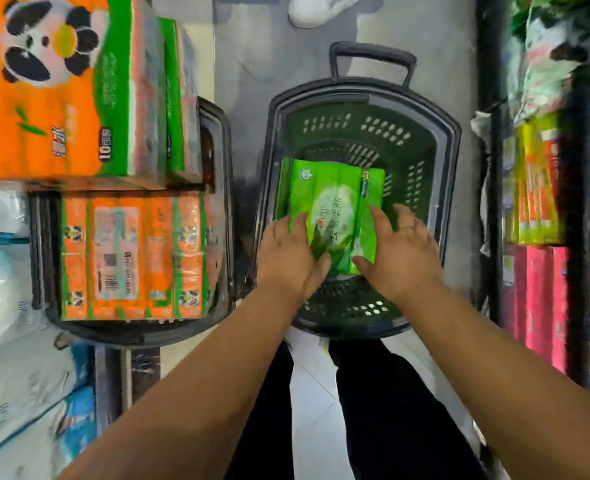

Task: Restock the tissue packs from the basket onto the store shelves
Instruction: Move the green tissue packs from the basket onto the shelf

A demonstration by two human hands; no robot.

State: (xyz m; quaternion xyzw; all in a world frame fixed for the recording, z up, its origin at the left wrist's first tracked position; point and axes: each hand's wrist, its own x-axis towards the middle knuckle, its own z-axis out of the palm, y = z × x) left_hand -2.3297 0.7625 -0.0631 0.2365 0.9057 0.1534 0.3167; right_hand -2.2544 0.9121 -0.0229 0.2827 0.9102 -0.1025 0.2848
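Observation:
A green tissue pack (335,199) lies in the dark green basket (449,140) on the floor, straight below me. My left hand (286,254) grips the pack's near left edge, thumb under its corner. My right hand (400,251) holds the near right edge, fingers spread over the top. The far half of the basket holds nothing I can see.
A second dark basket (217,306) at the left holds orange tissue packs (130,254). A big orange panda pack (51,84) sits behind it. White bagged packs (2,306) fill the far left. Shelves at the right carry red (539,299) and yellow packs (535,188). Someone's white shoe (321,8) stands beyond the basket.

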